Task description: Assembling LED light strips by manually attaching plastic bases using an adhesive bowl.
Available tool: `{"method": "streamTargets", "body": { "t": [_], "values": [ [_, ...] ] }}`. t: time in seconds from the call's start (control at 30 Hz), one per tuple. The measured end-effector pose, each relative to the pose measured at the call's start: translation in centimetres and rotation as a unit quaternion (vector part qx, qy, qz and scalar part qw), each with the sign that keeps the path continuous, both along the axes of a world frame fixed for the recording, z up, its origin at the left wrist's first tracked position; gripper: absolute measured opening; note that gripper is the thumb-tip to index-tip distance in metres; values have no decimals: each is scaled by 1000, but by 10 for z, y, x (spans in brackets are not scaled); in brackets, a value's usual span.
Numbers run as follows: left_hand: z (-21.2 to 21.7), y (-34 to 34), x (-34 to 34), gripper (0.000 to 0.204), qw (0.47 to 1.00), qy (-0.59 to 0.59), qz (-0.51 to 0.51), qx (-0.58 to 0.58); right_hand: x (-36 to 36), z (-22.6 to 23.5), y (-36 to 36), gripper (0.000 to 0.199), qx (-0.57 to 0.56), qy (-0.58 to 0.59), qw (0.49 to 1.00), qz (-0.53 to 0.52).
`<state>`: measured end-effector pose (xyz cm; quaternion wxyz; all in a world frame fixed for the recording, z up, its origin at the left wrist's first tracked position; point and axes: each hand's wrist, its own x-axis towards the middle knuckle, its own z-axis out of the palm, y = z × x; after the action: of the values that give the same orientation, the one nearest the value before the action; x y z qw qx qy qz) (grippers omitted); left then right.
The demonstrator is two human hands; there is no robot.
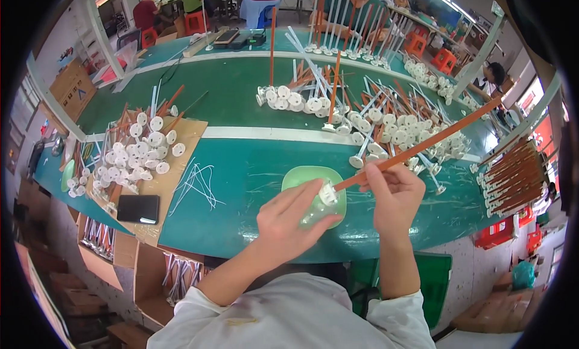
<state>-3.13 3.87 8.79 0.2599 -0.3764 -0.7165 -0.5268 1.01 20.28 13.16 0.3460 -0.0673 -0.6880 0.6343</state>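
Note:
In front of me, my right hand (pixel 395 195) pinches a long orange-brown strip (pixel 428 143) near its lower end. The strip slants up to the right. At that lower end is a white round base (pixel 328 193), held at the fingertips of my left hand (pixel 289 222). The left fingers point toward it, with the thumb below; the exact contact is partly hidden. Beneath both hands stands a light green bowl (pixel 295 175) with small clear or white pieces inside, too small to name.
White-based strips lie heaped on cardboard (pixel 192 135) at left and across the table's far right. A black phone (pixel 138 209) and thin white strands (pixel 196 189) lie at left. Brown strips (pixel 512 177) are stacked at right. A person (pixel 356 14) sits opposite; open cartons (pixel 151 276) stand below left.

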Motion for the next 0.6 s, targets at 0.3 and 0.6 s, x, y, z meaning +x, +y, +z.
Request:
{"method": "streamTargets", "body": {
  "t": [0.3,0.6],
  "values": [
    [-17,-10,1,40,987,-132,-87,30,14,1,-14,13,-5,-9,999,45],
    [-37,-19,2,34,743,-452,-425,250,13,-8,-6,18,-31,48,981,185]
  ]
}}
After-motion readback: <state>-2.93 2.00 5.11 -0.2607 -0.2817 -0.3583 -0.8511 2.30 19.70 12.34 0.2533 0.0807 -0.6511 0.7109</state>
